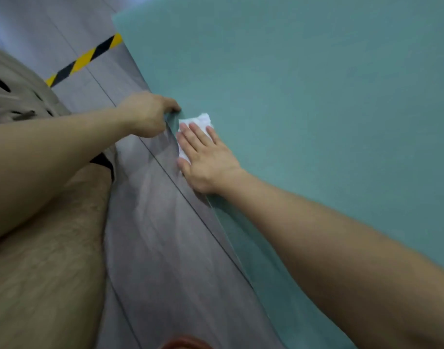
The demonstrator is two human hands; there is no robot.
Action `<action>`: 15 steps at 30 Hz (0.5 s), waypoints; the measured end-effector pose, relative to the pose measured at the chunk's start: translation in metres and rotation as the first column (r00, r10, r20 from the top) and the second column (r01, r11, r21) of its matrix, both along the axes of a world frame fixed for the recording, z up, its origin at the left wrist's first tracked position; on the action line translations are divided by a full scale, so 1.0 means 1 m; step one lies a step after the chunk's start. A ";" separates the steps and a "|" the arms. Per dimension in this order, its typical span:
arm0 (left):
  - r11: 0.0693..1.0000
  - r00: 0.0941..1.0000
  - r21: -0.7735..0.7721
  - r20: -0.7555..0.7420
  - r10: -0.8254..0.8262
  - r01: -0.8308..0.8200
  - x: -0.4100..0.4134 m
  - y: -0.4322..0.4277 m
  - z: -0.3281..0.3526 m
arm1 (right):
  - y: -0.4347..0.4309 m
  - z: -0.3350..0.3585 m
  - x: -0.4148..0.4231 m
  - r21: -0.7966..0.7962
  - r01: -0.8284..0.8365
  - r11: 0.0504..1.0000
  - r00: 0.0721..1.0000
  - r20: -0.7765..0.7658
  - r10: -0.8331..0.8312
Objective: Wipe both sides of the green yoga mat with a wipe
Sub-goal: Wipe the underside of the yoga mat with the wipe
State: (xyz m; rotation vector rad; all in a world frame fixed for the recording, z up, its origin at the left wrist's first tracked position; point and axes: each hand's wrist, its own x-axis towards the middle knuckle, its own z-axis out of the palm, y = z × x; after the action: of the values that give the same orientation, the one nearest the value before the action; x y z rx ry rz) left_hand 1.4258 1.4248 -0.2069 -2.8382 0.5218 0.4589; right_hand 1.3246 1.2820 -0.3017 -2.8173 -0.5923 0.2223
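- while the mat (pixel 304 96) lies spread on the grey floor (pixel 160 235), it fills the right and upper part of the view, and its long edge runs diagonally beside the person's bare leg (pixel 47 273).
- the left hand (pixel 145 114) grips that edge, its fingers (pixel 174 105) curled over it; the edge looks slightly raised there.
- the right hand (pixel 205 162) lies flat on the mat just beside the left, its fingers straight and released, pressing a white wipe (pixel 200 119) onto the green surface close to the edge.
- the wipe is crumpled, and part of it shows beyond the fingertips.
- a yellow-and-black tape (pixel 84 60) strip crosses the floor at upper left, reaching the mat's edge.
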 end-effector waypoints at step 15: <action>0.994 0.999 0.106 0.019 -0.032 0.030 0.007 -0.004 0.002 | -0.044 0.003 -0.072 0.027 -0.039 0.999 0.997 0.066 0.037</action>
State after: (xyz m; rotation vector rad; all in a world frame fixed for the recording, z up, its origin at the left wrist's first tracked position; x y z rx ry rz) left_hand 1.4324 1.4208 -0.2052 -2.7266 0.5212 0.4369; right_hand 1.2528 1.2375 -0.2991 -2.7972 -0.6589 0.1288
